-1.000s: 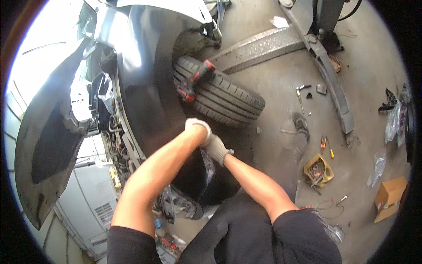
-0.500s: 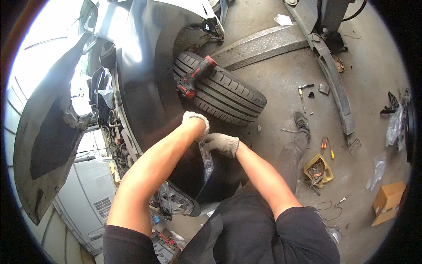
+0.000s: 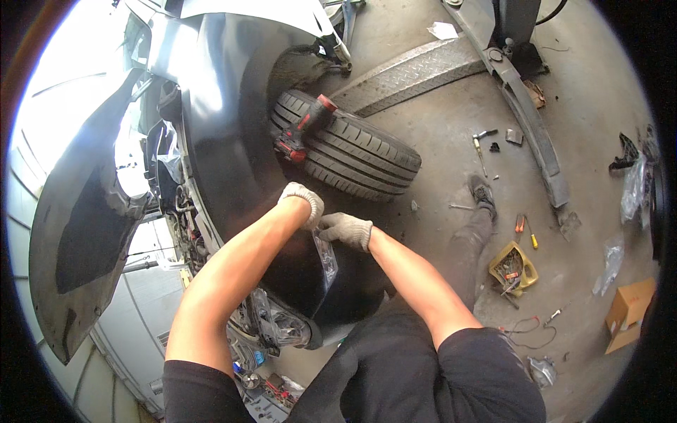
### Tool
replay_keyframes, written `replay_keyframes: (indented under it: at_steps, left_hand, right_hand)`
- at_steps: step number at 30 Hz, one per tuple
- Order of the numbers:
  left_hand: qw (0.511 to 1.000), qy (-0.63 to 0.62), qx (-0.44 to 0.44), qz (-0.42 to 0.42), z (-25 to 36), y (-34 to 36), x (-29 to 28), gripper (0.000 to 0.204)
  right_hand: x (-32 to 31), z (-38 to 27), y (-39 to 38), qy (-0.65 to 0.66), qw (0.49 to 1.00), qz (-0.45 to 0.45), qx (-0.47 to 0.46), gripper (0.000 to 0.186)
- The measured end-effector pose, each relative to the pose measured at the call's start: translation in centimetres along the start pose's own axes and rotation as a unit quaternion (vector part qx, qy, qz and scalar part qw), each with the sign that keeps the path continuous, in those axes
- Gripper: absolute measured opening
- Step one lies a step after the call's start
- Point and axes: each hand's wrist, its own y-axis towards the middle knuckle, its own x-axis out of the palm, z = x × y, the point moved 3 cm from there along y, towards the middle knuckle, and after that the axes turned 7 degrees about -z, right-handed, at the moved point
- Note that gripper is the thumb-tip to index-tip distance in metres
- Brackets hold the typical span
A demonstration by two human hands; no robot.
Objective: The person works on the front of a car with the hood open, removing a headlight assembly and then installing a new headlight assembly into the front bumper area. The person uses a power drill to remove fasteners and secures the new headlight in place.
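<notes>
In a pale knitted glove, my left hand (image 3: 306,201) rests against the black fender (image 3: 224,134) at the wheel arch's edge. Its fingers are turned away and hidden. Just to its right, my right hand (image 3: 345,230), gloved alike, has its fingers curled in at the top of a narrow, clear, shiny strip (image 3: 326,262). Whatever they pinch is too small to make out. That strip runs down the seam between the fender and the black bumper (image 3: 357,282). A black-and-red cordless power tool (image 3: 305,130) lies on top of the turned front tire (image 3: 360,151).
The raised hood (image 3: 84,233) stands at the left, and a headlight (image 3: 282,324) sits below my left arm. A lift arm (image 3: 532,134) and a treadplate ramp (image 3: 416,74) lie beyond the tire. A yellow container of hardware (image 3: 513,271), screwdrivers (image 3: 520,224) and a cardboard box (image 3: 630,314) are right.
The view has shifted slightly. Both hands stay at the top of the strip, the right one now a little more apart from the left. The power tool remains on the tire.
</notes>
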Motion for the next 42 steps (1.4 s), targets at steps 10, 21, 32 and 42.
replay_keyframes:
  at_steps: [10, 21, 32, 42]
  left_hand:
    - [0.997, 0.0, -0.051, 0.051, -1.2, -1.4, -1.6, 0.03]
    - [0.969, 0.094, -0.081, 0.214, -3.5, -3.6, 0.4, 0.03]
    - [0.961, 0.069, -0.087, 0.253, -3.3, -2.4, 1.1, 0.03]
    - [0.951, 0.049, -0.093, 0.292, -3.0, -1.4, 1.2, 0.025]
  right_hand:
    - [-0.1, -0.4, -0.1, 0.088, 0.994, -0.039, 0.049, 0.035]
    - [0.4, -0.6, -0.3, 0.04, 0.998, 0.039, 0.035, 0.032]
    - [0.2, 1.0, 0.7, -0.113, 0.993, 0.038, -0.004, 0.033]
    - [2.7, -3.0, 3.0, -0.199, 0.965, 0.168, -0.04, 0.059]
